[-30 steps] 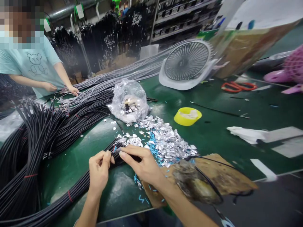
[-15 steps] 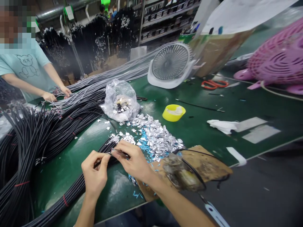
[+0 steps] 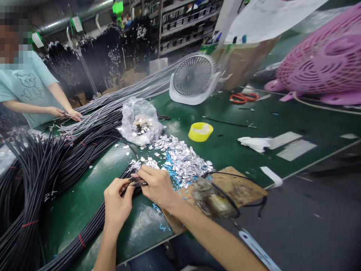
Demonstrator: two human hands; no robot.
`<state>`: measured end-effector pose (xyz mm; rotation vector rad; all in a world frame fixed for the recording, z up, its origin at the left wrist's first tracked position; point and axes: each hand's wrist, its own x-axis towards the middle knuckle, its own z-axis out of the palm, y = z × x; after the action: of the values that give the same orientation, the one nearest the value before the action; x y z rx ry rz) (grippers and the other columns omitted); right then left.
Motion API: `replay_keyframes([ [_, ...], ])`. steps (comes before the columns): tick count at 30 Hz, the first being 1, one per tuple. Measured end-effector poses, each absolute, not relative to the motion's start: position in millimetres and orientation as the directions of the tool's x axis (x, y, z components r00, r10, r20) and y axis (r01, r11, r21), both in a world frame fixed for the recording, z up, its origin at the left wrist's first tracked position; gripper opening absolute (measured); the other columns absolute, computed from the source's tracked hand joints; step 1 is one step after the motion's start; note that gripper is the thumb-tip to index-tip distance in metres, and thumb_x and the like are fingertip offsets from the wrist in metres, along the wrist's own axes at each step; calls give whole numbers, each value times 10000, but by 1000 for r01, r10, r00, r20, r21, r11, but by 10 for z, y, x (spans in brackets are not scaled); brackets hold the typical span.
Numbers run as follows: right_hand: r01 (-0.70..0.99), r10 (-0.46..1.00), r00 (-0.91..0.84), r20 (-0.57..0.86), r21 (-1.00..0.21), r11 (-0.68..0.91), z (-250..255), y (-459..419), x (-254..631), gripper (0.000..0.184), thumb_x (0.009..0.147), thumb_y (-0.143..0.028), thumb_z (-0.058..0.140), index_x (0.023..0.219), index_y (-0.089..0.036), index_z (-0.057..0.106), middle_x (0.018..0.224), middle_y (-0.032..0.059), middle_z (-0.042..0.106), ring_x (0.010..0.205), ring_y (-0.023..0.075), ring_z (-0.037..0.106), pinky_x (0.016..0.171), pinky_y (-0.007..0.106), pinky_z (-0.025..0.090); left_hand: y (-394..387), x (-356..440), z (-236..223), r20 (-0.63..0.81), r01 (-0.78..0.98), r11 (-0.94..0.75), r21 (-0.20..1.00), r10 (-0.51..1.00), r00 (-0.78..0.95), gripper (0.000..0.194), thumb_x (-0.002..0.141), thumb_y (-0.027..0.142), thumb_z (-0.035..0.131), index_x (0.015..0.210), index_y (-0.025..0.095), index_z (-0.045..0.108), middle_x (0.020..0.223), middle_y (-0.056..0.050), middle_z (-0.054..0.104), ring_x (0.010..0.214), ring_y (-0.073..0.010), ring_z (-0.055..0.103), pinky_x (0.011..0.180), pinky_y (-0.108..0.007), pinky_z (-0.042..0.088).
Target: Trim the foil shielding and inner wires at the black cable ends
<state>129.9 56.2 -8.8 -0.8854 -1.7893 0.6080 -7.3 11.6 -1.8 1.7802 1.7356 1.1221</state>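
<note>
My left hand [image 3: 117, 201] and my right hand [image 3: 156, 184] meet over the green table [image 3: 239, 146], both pinched on the end of a black cable [image 3: 132, 183]. That end belongs to a thick bundle of black cables [image 3: 73, 241] running off to the lower left. Just beyond my right hand lies a heap of small silver foil pieces [image 3: 183, 160] mixed with blue wire scraps. A clear plastic bag [image 3: 139, 122] holding more small pieces stands behind the heap.
A brown board [image 3: 245, 188] with a grimy tool lies right of my hands. Further back are a yellow dish [image 3: 200, 131], white fan [image 3: 193, 79], red scissors [image 3: 242, 98] and pink fan [image 3: 321, 71]. A co-worker's hands [image 3: 67, 113] handle grey cables [image 3: 118, 96].
My hands stay pinched on the cable end and work it closer together. The view has swung right, showing more of the pink fan. The co-worker's hands shifted slightly on the grey cables.
</note>
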Motion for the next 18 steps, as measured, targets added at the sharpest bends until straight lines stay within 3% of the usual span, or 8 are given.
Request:
replay_keyframes([
  [4, 162, 801, -293, 523, -798, 580, -57, 617, 1288, 367, 886, -255, 424, 529, -170, 420, 503, -27, 415, 464, 90, 381, 464, 212, 278, 159, -159, -65, 161, 582, -109, 806, 986, -37, 125, 821, 255, 575, 790, 171, 662, 671, -13, 611, 592, -118, 544, 551, -237, 446],
  [7, 88, 799, -332, 501, -827, 555, -26, 637, 1273, 428, 937, -321, 332, 540, -178, 406, 457, -48, 380, 402, 80, 350, 430, 200, 283, 170, -211, -129, 76, 544, -73, 836, 997, 17, 217, 864, 311, 540, 980, 139, 605, 895, -37, 627, 729, -128, 598, 649, -287, 511],
  [9, 98, 808, -296, 509, -825, 556, -8, 634, 1270, 404, 908, -317, 390, 528, -177, 401, 490, -40, 377, 441, 87, 356, 453, 209, 279, 180, -213, -177, 49, 522, -49, 852, 999, 14, 286, 879, 320, 519, 1099, 141, 553, 1070, -66, 590, 881, -166, 599, 746, -352, 517],
  [11, 124, 815, -253, 521, -818, 562, 3, 626, 1272, 354, 841, -271, 482, 512, -174, 397, 538, -28, 373, 502, 97, 365, 490, 223, 271, 197, -197, -211, 43, 500, -31, 866, 999, -12, 313, 873, 326, 525, 1125, 143, 547, 1113, -65, 575, 933, -197, 590, 775, -374, 511],
  [14, 142, 818, -229, 528, -813, 565, 0, 627, 1261, 324, 803, -232, 511, 510, -172, 386, 556, -27, 365, 520, 98, 359, 503, 226, 266, 228, -176, -193, 59, 473, -29, 880, 997, -49, 273, 869, 331, 532, 1034, 118, 577, 978, -40, 609, 813, -159, 607, 688, -318, 519],
  [18, 116, 801, -270, 534, -808, 578, -17, 648, 1218, 412, 912, -298, 362, 516, -183, 353, 460, -56, 327, 403, 77, 319, 427, 199, 273, 241, -163, -55, 162, 431, -107, 896, 983, -92, 230, 756, 302, 644, 628, 132, 556, 556, 47, 515, 500, -78, 496, 492, -205, 422],
])
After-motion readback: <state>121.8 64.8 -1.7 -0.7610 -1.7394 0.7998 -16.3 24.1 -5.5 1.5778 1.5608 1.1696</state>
